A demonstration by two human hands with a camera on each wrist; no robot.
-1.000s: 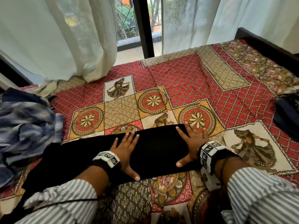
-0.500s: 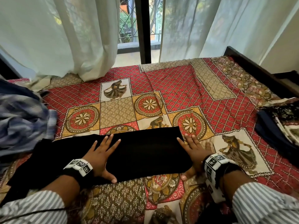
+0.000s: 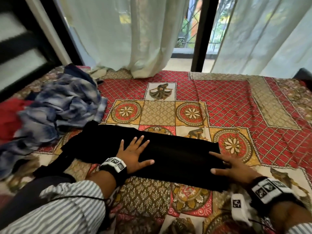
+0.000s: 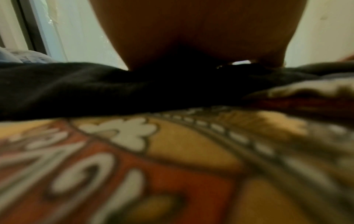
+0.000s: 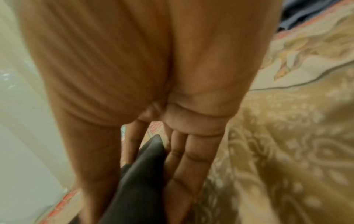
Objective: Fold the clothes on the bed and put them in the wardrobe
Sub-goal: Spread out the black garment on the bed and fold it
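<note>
Black garment lies flat in a long folded strip across the patterned bedsheet, near the front edge of the bed. Left hand flat on its left-middle part, fingers spread and straight, pressing down, not gripping. Right hand at the strip's right end, fingers straight and apart; the right wrist view shows a fold of the black cloth poking up between them. Pile of blue clothes heaped at far left, curtains behind

The left hand has slid leftward along the black garment, away from the right hand.
</note>
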